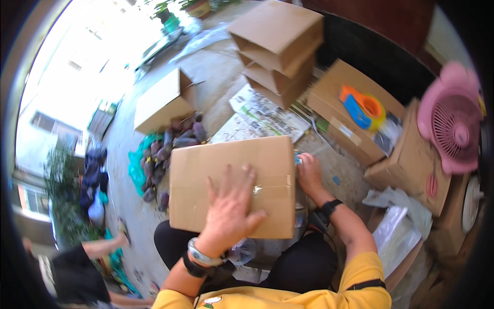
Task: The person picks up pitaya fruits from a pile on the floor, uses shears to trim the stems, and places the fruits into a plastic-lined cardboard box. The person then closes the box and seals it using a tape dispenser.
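A closed cardboard box [193, 181] with clear tape on its top rests above my knees. My left hand [233, 206] lies flat on the box top, fingers spread, with a silver bangle and a dark band at its wrist. At the box's right side, my right hand [309, 172] has its fingers curled around a small blue object [298, 158], mostly hidden by the hand and the box. Past the box's left edge lies a pile of dark purple, oblong produce [158, 174], partly on a green plastic bag [136, 174].
An open carton [162, 104] stands behind the produce, and stacked cartons [278, 31] farther back. To the right, a carton [347, 131] bears an orange-and-blue tape dispenser [359, 112]; nearby are a pink fan [449, 123] and red-handled scissors [432, 185]. Another person [79, 270] is at lower left.
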`<state>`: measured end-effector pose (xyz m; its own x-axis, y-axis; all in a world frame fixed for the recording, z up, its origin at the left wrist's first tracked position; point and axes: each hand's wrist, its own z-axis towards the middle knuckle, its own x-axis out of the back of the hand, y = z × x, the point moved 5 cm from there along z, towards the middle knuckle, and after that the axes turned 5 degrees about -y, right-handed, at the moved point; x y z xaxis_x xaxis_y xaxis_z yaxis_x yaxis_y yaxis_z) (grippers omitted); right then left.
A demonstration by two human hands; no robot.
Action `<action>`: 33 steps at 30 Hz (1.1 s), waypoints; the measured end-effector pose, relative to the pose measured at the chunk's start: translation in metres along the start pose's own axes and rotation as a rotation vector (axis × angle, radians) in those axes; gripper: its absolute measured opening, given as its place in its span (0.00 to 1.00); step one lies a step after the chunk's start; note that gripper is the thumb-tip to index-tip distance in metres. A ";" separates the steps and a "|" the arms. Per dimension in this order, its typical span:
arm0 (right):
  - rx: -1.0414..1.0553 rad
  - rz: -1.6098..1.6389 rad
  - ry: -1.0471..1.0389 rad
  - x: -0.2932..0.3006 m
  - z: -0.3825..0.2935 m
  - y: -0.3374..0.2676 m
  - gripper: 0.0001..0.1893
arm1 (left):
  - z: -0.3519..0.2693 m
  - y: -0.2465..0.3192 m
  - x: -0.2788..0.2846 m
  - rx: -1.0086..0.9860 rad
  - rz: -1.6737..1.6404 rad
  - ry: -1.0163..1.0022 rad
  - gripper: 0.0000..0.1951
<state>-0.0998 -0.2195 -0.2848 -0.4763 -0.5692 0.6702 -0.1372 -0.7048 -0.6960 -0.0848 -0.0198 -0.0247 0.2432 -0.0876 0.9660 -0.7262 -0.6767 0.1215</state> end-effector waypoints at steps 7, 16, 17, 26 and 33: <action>-0.229 0.768 -0.297 0.103 0.051 -0.112 0.28 | -0.075 -0.200 -0.025 0.580 -0.214 0.149 0.28; -0.197 0.434 -0.423 0.116 0.068 -0.162 0.28 | -0.052 -0.231 -0.302 0.730 -2.294 0.082 0.30; -0.219 0.409 -0.436 0.116 0.069 -0.161 0.26 | -0.047 -0.232 -0.327 0.757 -2.259 0.086 0.29; -0.302 0.265 -0.443 0.104 0.076 -0.182 0.15 | -0.050 -0.235 -0.389 0.917 -2.201 0.286 0.15; -0.388 0.405 -0.350 0.136 0.083 -0.162 0.12 | -0.039 -0.224 -0.300 0.922 -2.280 0.511 0.22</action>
<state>-0.0696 -0.2176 -0.0594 -0.2547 -0.9073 0.3347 -0.3412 -0.2395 -0.9090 -0.0198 0.1869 -0.3327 -0.3115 0.8479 -0.4290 0.6199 0.5235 0.5846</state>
